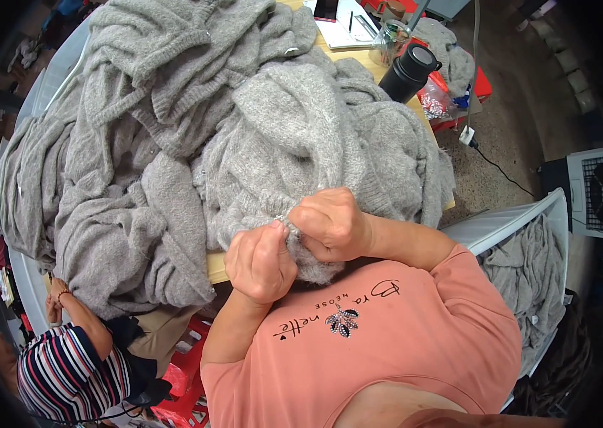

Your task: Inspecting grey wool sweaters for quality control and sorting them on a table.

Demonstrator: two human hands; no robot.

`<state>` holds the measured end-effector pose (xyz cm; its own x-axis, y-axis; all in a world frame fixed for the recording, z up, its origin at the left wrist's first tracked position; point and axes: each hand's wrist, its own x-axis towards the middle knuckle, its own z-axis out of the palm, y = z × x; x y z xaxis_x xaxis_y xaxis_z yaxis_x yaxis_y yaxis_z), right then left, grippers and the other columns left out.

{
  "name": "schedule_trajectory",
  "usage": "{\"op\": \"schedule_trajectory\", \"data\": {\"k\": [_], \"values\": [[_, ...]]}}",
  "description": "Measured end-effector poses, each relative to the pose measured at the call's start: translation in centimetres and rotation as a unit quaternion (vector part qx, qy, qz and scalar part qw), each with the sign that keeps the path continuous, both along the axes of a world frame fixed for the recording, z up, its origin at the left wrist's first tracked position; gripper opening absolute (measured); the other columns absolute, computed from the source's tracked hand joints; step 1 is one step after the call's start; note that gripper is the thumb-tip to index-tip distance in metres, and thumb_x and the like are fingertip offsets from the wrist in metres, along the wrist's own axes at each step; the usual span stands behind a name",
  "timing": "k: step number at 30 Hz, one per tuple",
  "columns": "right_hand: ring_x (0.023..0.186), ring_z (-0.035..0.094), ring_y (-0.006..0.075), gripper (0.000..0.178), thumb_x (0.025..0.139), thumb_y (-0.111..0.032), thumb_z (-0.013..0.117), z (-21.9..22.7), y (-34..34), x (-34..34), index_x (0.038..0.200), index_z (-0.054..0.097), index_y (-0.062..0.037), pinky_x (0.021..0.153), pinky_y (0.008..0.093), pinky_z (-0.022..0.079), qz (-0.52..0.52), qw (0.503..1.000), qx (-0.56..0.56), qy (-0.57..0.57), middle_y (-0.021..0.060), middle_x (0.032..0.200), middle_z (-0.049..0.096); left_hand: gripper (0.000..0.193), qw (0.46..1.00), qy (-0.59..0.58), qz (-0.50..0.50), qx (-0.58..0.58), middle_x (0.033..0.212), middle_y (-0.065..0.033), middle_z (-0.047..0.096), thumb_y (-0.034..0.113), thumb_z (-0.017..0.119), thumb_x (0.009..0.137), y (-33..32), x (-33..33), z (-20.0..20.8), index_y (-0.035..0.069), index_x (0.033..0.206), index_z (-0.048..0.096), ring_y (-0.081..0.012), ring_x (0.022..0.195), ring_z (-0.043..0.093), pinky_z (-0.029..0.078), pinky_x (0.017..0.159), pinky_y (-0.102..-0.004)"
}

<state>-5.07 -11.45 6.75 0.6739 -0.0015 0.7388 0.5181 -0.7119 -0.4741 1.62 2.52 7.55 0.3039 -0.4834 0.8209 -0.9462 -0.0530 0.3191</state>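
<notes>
A light grey knitted sweater (294,135) lies bunched on the table in front of me, its near edge drawn up close to my chest. My left hand (261,261) is closed on that edge, thumb pressed against the curled fingers. Right beside it, my right hand (331,224) pinches the same knit, the two fists almost touching. A small whitish bit shows at the edge between them; I cannot make out what it is. Some of the knit hangs below my hands. The fingertips of both hands are mostly hidden.
More grey knitwear (130,143) is heaped at the left. A black bottle (410,73), a glass jar (390,43) and papers (344,26) stand at the far right of the wooden table (217,267). A white bin (557,221) of knits is at my right. Another person (77,364) sits lower left.
</notes>
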Motion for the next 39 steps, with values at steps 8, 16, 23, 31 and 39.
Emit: {"op": "schedule_trajectory", "data": {"k": [8, 16, 23, 31, 39], "values": [[0.043, 0.047, 0.0215, 0.023, 0.053, 0.001, 0.057, 0.0, 0.6, 1.3, 0.076, 0.052, -0.0011, 0.038, 0.0312, 0.036, -0.021, 1.000, 0.010, 0.002, 0.0056, 0.056, 0.045, 0.018, 0.999, -0.036, 0.037, 0.011, 0.069, -0.0126, 0.057, -0.008, 0.060, 0.074, 0.0, -0.4, 0.3, -0.006, 0.091, 0.054, -0.0210, 0.052, 0.054, 0.042, 0.044, -0.0291], [0.043, 0.046, 0.0185, 0.021, 0.057, -0.003, 0.059, 0.3, -0.3, 0.6, 0.077, 0.052, -0.0013, 0.038, 0.0304, 0.036, -0.026, 0.995, -0.052, -0.085, 0.0036, 0.056, 0.044, 0.019, 0.998, 0.024, 0.057, 0.012, 0.069, -0.0130, 0.057, -0.010, 0.057, 0.070, -0.3, -0.1, 0.3, -0.005, 0.088, 0.056, -0.0221, 0.052, 0.054, 0.042, 0.045, -0.0302], [0.044, 0.047, 0.0199, 0.026, 0.055, -0.001, 0.059, 0.1, -0.4, 0.2, 0.081, 0.054, 0.0013, 0.039, 0.0305, 0.036, -0.038, 0.998, -0.032, -0.041, 0.0053, 0.058, 0.048, 0.022, 1.000, 0.016, -0.014, 0.024, 0.071, -0.0110, 0.058, -0.010, 0.056, 0.067, -0.4, -0.4, 0.4, -0.004, 0.088, 0.056, -0.0220, 0.055, 0.056, 0.041, 0.045, -0.0288], [0.047, 0.050, 0.0261, 0.020, 0.062, -0.002, 0.060, 0.3, -2.8, -0.6, 0.080, 0.054, 0.0022, 0.043, 0.0351, 0.040, -0.086, 0.995, -0.034, -0.042, 0.0101, 0.062, 0.052, 0.029, 0.993, 0.030, 0.093, 0.066, 0.075, -0.0117, 0.061, -0.011, 0.052, 0.061, 0.9, 1.6, -0.4, 0.001, 0.086, 0.060, -0.0270, 0.067, 0.059, 0.044, 0.063, -0.0345], [0.062, 0.054, 0.0295, 0.025, 0.065, 0.002, 0.056, -0.3, -3.7, 1.0, 0.090, 0.055, -0.0022, 0.054, 0.0360, 0.044, -0.139, 0.934, -0.147, 0.295, 0.0104, 0.076, 0.056, 0.020, 0.850, 0.523, -0.030, 0.056, 0.069, -0.0035, 0.060, -0.011, 0.054, 0.069, 1.7, 1.9, -0.4, -0.002, 0.084, 0.064, -0.0054, 0.063, 0.052, 0.040, 0.054, -0.0204]]}}
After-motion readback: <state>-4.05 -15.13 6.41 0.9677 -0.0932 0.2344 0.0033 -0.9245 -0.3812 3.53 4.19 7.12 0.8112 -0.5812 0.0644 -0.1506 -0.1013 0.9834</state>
